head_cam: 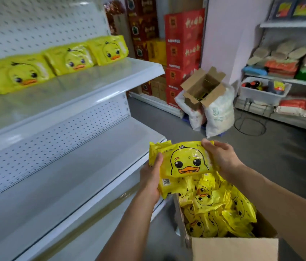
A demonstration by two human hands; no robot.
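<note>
Head view: crosswise duck pack (186,161), face up, in left hand (150,178), right hand (221,157) grip

At twelve o'clock, red cartons (183,44) stand stacked against the wall, with darker cartons (142,21) just beside them at eleven. At one o'clock an open brown box (203,87) rests tilted on white sacks (218,112). At two o'clock a white tub (257,96) sits beneath a shelf of bagged goods (281,66). Near it, a wire ring stand (251,135) is on the grey floor (167,127).
</note>
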